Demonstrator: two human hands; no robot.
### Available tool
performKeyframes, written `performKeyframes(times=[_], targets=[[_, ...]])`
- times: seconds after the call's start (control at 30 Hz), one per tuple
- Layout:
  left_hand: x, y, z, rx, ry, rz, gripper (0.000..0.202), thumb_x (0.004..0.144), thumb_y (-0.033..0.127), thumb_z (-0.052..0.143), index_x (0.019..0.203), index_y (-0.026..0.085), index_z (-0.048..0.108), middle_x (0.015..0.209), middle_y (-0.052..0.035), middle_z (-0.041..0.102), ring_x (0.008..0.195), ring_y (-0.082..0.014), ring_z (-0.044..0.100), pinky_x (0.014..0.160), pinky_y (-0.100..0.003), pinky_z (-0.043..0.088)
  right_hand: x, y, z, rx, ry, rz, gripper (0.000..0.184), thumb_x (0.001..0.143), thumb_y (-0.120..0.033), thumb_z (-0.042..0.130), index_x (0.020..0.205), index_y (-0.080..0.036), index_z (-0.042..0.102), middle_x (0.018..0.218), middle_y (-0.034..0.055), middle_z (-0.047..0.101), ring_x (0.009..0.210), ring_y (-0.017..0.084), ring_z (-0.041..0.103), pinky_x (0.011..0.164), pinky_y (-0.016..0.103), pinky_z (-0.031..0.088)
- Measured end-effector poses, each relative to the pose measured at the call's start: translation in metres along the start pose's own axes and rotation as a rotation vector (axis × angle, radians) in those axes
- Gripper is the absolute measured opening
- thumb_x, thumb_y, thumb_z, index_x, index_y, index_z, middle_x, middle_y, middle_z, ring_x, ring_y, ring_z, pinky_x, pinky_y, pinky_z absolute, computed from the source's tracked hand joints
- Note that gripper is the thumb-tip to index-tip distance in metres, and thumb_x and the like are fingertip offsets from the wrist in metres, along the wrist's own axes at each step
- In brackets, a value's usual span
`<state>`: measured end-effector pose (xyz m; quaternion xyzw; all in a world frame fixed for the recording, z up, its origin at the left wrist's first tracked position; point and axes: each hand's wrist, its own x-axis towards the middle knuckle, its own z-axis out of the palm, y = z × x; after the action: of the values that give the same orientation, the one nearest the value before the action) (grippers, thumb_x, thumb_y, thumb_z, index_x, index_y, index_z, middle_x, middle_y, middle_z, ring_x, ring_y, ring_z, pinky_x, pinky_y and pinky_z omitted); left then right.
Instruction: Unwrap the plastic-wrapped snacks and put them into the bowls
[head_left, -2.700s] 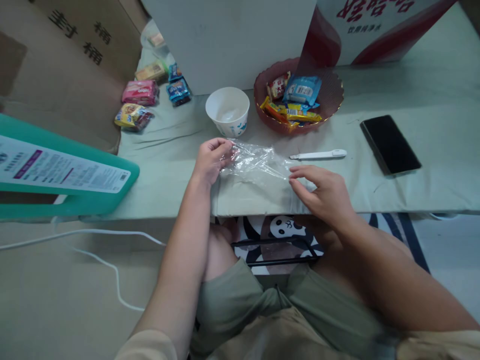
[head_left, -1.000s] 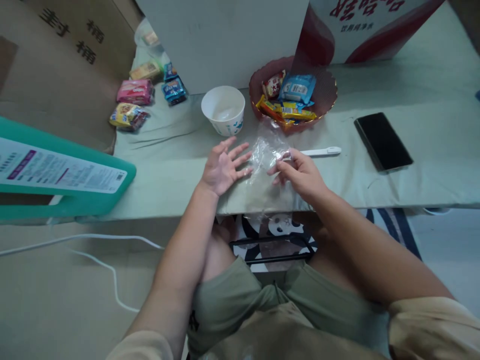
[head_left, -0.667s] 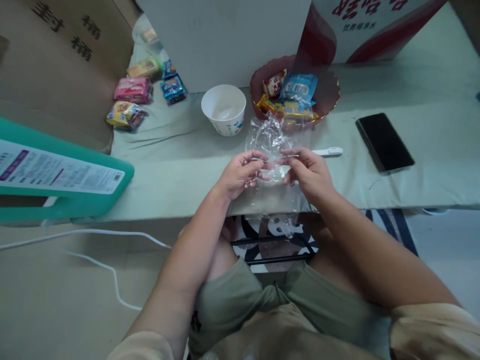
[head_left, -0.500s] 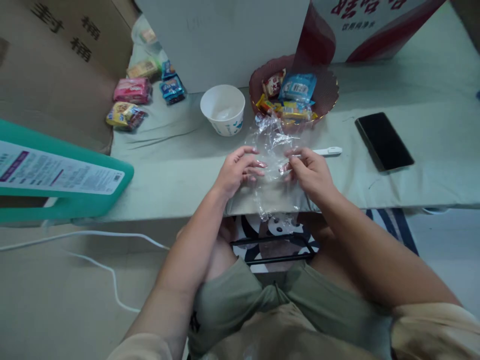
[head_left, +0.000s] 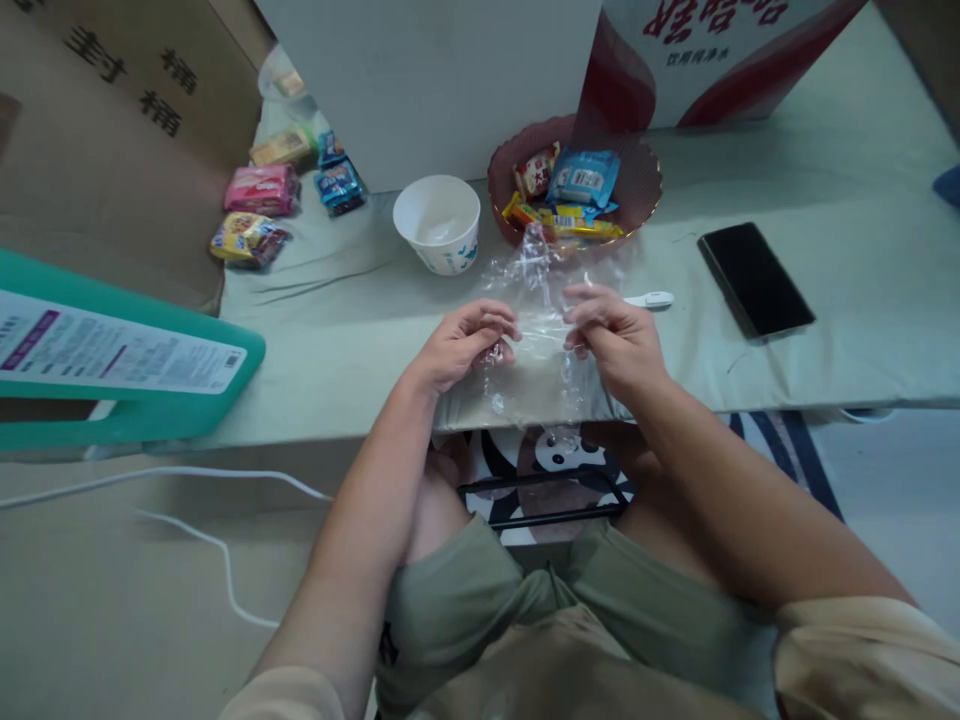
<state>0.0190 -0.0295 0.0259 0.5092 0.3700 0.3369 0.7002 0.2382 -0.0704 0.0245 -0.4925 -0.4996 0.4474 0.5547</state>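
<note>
A clear plastic bag (head_left: 536, 350) is stretched between my two hands at the table's front edge, its lower end hanging over. My left hand (head_left: 466, 342) grips the bag's left side with curled fingers. On the opposite side, my right hand (head_left: 611, 335) has its fingers bent and closed on the film. The bag's crumpled top reaches up to a pinkish glass bowl (head_left: 646, 195) of wrapped snacks. Left of the bowl stands a white paper cup (head_left: 437, 222). A white stick-like item (head_left: 651, 300) pokes out behind my right hand.
To the right lies a black phone (head_left: 756, 280). Wrapped snacks (head_left: 262, 190) lie at the back left, beside a cardboard box (head_left: 150, 130). A green container (head_left: 172, 370) stands at the left edge. White and red boxes (head_left: 450, 80) line the back. A white cable (head_left: 225, 470) hangs below.
My hands have drawn slightly apart, spreading the bag flatter and wider between them. The whole view has shifted a little; the other things lie as before.
</note>
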Motion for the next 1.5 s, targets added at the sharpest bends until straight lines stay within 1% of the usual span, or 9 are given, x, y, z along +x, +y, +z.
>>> performKeyframes(times=[0.13,0.23,0.37,0.5,0.7,0.83,1.0,1.33,1.5], targets=[[-0.001,0.004,-0.007,-0.04,-0.042,-0.027,0.02,0.072,0.036,0.076,0.08,0.017,0.077,0.088,-0.0057,0.075,0.071,-0.0151,0.071,0.066,-0.028,0.056,-0.001,-0.004,-0.008,-0.026,-0.051,-0.044,0.013,0.072,-0.017,0.063,0.068,-0.024,0.074,0.122,0.0052,0.068,0.116,0.026,0.064,0.072,0.035,0.056],[0.003,0.004,-0.009,0.023,0.055,-0.057,0.044,0.083,0.057,0.062,0.073,0.017,0.077,0.085,-0.0102,0.075,0.073,-0.0194,0.071,0.068,-0.034,0.058,0.0,-0.003,-0.013,-0.004,-0.125,0.029,0.02,0.082,-0.028,0.057,0.073,-0.023,0.074,0.132,0.0057,0.063,0.109,0.025,0.065,0.088,0.044,0.057],[0.007,0.002,-0.008,0.286,0.18,0.058,0.026,0.076,0.042,0.075,0.069,0.017,0.073,0.076,-0.0064,0.072,0.07,-0.0148,0.066,0.069,-0.029,0.054,0.0,0.002,-0.012,-0.054,-0.05,0.075,0.02,0.082,-0.043,0.069,0.09,-0.024,0.068,0.135,0.0076,0.057,0.104,0.022,0.065,0.085,0.039,0.057],[0.003,0.001,-0.01,0.208,0.067,0.119,0.022,0.064,0.021,0.078,0.085,0.018,0.071,0.092,-0.0036,0.074,0.079,-0.0134,0.07,0.07,-0.025,0.054,0.0,0.003,-0.006,-0.008,-0.108,0.224,0.063,0.065,-0.038,0.085,0.119,-0.029,0.054,0.118,0.0059,0.062,0.089,0.019,0.064,0.077,0.036,0.055],[0.0,0.002,-0.01,-0.194,0.072,0.078,0.072,0.062,0.03,0.087,0.127,0.03,0.056,0.118,-0.0036,0.073,0.093,-0.0162,0.074,0.082,-0.029,0.059,0.0,-0.009,-0.001,0.039,-0.182,0.248,0.018,0.073,-0.031,0.07,0.079,-0.022,0.055,0.083,0.0001,0.065,0.075,0.014,0.062,0.073,0.032,0.051],[0.001,-0.001,0.004,-0.147,-0.066,-0.148,0.047,0.068,0.034,0.085,0.108,0.018,0.065,0.101,-0.0074,0.076,0.083,-0.0169,0.074,0.071,-0.027,0.058,0.0,-0.011,0.002,0.085,-0.152,0.254,0.019,0.076,-0.031,0.066,0.083,-0.025,0.049,0.073,-0.0048,0.063,0.062,0.011,0.059,0.062,0.027,0.049],[0.002,-0.001,0.008,-0.025,-0.017,-0.171,0.028,0.075,0.027,0.075,0.102,0.02,0.067,0.059,0.0051,0.062,0.045,-0.0081,0.053,0.045,-0.02,0.041,-0.002,-0.006,-0.002,-0.026,-0.119,0.223,0.024,0.081,-0.035,0.07,0.097,-0.026,0.054,0.058,-0.0084,0.057,0.046,0.01,0.05,0.046,0.024,0.038],[-0.002,0.008,-0.021,-0.037,-0.033,-0.121,0.037,0.075,0.053,0.07,0.069,0.017,0.069,0.074,-0.0062,0.068,0.066,-0.0153,0.063,0.064,-0.029,0.054,0.008,-0.01,-0.007,0.053,-0.276,0.227,0.041,0.081,-0.059,0.059,0.071,-0.021,0.071,0.069,0.0052,0.067,0.064,0.018,0.061,0.059,0.034,0.048],[0.005,-0.001,-0.023,0.276,0.175,0.07,0.035,0.065,0.025,0.083,0.093,0.022,0.06,0.084,0.0025,0.061,0.068,-0.0094,0.057,0.065,-0.023,0.049,0.013,-0.001,0.011,-0.036,-0.081,0.199,0.041,0.064,-0.035,0.084,0.098,-0.025,0.062,0.072,-0.004,0.064,0.061,0.014,0.054,0.058,0.028,0.041]])
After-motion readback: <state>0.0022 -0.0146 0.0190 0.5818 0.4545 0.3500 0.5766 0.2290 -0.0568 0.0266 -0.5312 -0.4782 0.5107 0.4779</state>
